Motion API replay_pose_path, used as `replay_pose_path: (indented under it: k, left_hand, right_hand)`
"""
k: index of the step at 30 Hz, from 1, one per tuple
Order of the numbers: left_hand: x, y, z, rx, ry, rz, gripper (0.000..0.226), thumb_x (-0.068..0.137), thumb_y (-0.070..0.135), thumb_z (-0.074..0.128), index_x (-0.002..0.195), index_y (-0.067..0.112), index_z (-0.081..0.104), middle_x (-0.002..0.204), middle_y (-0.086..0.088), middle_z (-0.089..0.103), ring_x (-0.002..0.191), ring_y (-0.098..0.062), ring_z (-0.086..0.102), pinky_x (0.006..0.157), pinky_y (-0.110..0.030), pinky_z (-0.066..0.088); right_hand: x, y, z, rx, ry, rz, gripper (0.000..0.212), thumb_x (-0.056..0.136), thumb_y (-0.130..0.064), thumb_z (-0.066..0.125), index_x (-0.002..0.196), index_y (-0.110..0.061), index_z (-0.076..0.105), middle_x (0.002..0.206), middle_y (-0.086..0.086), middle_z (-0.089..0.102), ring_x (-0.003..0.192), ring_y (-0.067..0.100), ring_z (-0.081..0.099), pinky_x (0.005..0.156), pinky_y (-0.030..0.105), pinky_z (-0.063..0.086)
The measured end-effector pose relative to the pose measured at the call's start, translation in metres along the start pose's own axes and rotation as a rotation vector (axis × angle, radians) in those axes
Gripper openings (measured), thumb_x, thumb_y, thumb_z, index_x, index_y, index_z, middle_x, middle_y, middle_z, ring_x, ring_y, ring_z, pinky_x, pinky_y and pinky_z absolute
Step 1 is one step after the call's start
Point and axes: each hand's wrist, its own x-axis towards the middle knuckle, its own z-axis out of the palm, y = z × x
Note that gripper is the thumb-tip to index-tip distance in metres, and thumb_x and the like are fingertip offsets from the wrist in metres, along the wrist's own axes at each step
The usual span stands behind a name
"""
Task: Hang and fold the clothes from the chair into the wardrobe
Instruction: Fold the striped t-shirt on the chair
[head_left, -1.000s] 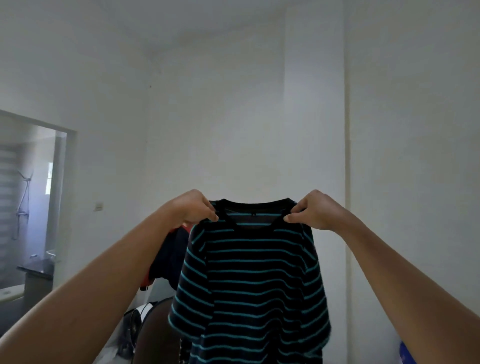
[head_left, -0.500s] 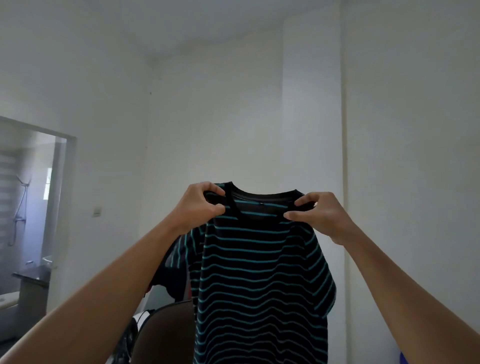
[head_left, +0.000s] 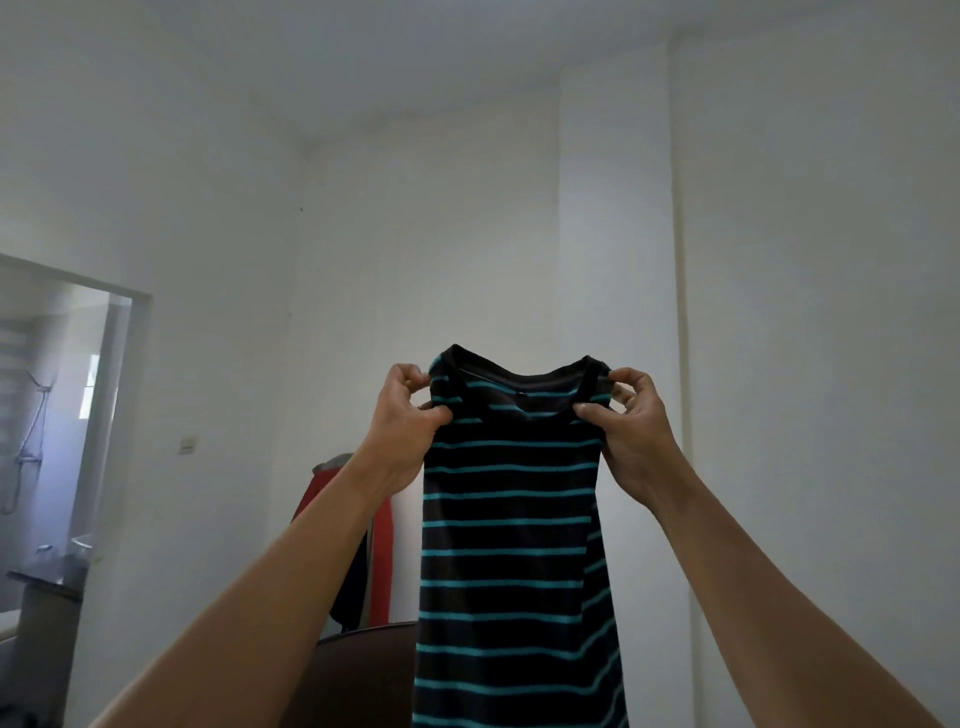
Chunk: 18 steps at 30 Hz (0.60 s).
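Presently: striped T-shirt (head_left: 514, 525), black with teal bands, held aloft, hanging full length below the grip. Left hand (head_left: 402, 431) and right hand (head_left: 631, 436) each pinch a shoulder beside the collar. Chair back (head_left: 358, 670), probably, below. Step: shaking out. Next: hanger or fold; wardrobe unseen.

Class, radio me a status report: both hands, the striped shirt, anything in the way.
Left hand and right hand both gripping striped shirt at shoulders. Shirt held up, hanging free. Chair below; nothing blocking.
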Motion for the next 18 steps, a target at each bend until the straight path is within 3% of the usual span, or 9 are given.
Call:
replay_pose_path:
  k: [3, 5, 7, 9, 12, 18]
  left_hand:
    - [0.002, -0.002, 0.004, -0.125, 0.082, -0.039, 0.044, 0.084, -0.023, 0.051, 0.075, 0.018, 0.039, 0.078, -0.002, 0.061, 0.064, -0.016, 0.064, 0.06, -0.032, 0.058]
    - [0.004, -0.003, 0.008, -0.192, 0.111, -0.043, 0.044, 0.084, -0.023, 0.051, 0.065, 0.017, 0.044, 0.07, -0.004, 0.062, 0.068, -0.02, 0.063, 0.066, -0.036, 0.06]
    - [0.002, -0.001, 0.012, -0.231, 0.128, -0.025, 0.036, 0.086, -0.021, 0.052, 0.076, 0.012, 0.063, 0.083, -0.008, 0.071, 0.081, -0.026, 0.068, 0.076, -0.038, 0.061]
    - [0.002, 0.0, 0.014, -0.26, 0.126, -0.008, 0.037, 0.089, -0.018, 0.053, 0.104, 0.01, 0.071, 0.101, -0.009, 0.076, 0.092, -0.025, 0.073, 0.077, -0.035, 0.061]
    - [0.001, 0.002, 0.012, -0.27, 0.093, 0.009, 0.044, 0.093, -0.014, 0.053, 0.124, 0.015, 0.066, 0.113, -0.004, 0.074, 0.103, -0.021, 0.072, 0.086, -0.037, 0.06]
    - [0.001, 0.004, 0.004, -0.205, 0.142, 0.041, 0.057, 0.092, -0.011, 0.058, 0.137, 0.024, 0.057, 0.123, 0.01, 0.067, 0.105, -0.013, 0.07, 0.087, -0.037, 0.059]
  right_hand:
    - [-0.002, -0.002, 0.003, 0.172, 0.019, 0.018, 0.032, 0.085, 0.008, 0.069, 0.095, -0.017, 0.05, 0.103, 0.011, 0.066, 0.09, 0.028, 0.07, 0.074, 0.033, 0.059]
    - [-0.005, -0.004, 0.006, 0.242, 0.004, 0.049, 0.026, 0.086, 0.006, 0.068, 0.08, -0.015, 0.056, 0.088, 0.011, 0.069, 0.083, 0.028, 0.069, 0.072, 0.034, 0.06]
    - [-0.007, -0.006, 0.01, 0.267, -0.012, 0.08, 0.021, 0.086, 0.006, 0.067, 0.076, -0.012, 0.063, 0.087, 0.012, 0.073, 0.082, 0.028, 0.071, 0.07, 0.034, 0.061]
    - [-0.008, -0.01, 0.011, 0.277, -0.016, 0.093, 0.016, 0.085, 0.008, 0.066, 0.083, -0.008, 0.07, 0.088, 0.012, 0.075, 0.08, 0.027, 0.073, 0.068, 0.033, 0.061]
    - [-0.008, -0.015, 0.008, 0.268, -0.033, 0.087, 0.019, 0.086, 0.005, 0.066, 0.094, -0.009, 0.075, 0.096, 0.011, 0.076, 0.084, 0.024, 0.072, 0.067, 0.033, 0.06]
    - [-0.005, -0.018, -0.006, 0.21, -0.13, 0.06, 0.041, 0.091, 0.006, 0.06, 0.128, -0.012, 0.065, 0.118, 0.01, 0.071, 0.1, 0.024, 0.071, 0.076, 0.035, 0.06]
